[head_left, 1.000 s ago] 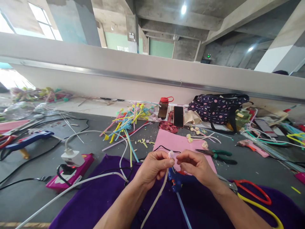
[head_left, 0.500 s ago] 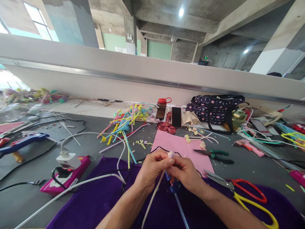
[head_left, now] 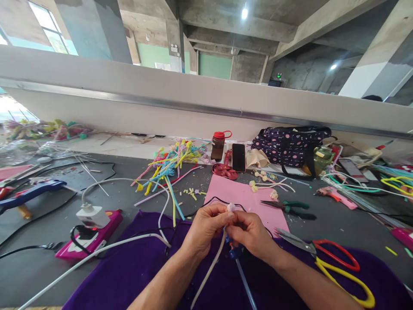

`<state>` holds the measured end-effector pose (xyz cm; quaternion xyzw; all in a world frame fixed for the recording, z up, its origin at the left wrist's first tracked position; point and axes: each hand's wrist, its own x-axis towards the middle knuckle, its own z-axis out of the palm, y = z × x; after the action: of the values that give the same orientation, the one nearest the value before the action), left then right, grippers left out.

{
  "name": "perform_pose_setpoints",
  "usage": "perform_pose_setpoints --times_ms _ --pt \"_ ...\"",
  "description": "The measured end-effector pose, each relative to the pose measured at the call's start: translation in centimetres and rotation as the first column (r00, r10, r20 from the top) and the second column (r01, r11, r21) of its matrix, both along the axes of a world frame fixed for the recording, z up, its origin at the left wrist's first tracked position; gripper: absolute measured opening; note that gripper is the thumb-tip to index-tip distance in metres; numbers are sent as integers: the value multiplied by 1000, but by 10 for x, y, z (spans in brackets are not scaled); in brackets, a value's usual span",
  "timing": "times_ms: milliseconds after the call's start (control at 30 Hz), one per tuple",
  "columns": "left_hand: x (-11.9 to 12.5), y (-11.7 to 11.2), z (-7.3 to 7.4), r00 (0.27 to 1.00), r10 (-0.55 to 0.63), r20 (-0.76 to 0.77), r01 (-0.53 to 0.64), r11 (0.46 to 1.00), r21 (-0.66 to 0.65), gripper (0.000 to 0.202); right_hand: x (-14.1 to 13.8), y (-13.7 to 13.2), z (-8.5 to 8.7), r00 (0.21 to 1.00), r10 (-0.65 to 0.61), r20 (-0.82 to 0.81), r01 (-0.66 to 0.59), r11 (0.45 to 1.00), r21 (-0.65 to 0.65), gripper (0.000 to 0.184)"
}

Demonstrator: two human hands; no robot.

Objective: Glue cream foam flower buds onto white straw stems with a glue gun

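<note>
My left hand (head_left: 206, 226) and my right hand (head_left: 250, 230) meet in the middle, the fingertips of both pinched around a small pale flower (head_left: 231, 207). From under my left fingers a cream fuzzy stem (head_left: 209, 271) hangs down toward me. Below my hands is a blue glue gun (head_left: 232, 250), partly hidden, with a clear glue stick (head_left: 245, 282) running from its back. The purple cloth (head_left: 129, 267) spreads beneath. A pink sheet (head_left: 222, 189) lies just beyond my fingers.
Green-handled pliers (head_left: 290, 206) and large red-and-yellow scissors (head_left: 335, 262) lie right. Colourful fuzzy stems (head_left: 177, 159), a bottle (head_left: 218, 146) and a phone (head_left: 238, 158) are farther back. At left is a pink power strip (head_left: 106, 234) with cables. Another person's hand (head_left: 409, 190) shows at the right edge.
Both hands keep their pinch on the flower, with only slight finger movement. The stem's upper part has swung a little to the right. Another person's hand has appeared at the right edge.
</note>
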<state>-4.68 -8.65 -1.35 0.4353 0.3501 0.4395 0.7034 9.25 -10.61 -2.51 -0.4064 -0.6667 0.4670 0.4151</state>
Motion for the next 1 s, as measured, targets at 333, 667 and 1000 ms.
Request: perform_pose_setpoints --times_ms 333,667,1000 --pt "0 0 0 999 35 -30 -34 999 33 22 16 3 13 992 -122 -10 122 992 -4 13" --pt "2 -3 5 956 161 -246 -58 925 377 22 18 -1 19 972 -233 -29 235 963 133 15" --pt "1 -4 1 928 216 -305 -46 875 481 18 20 0 17 973 -228 -39 230 970 79 18"
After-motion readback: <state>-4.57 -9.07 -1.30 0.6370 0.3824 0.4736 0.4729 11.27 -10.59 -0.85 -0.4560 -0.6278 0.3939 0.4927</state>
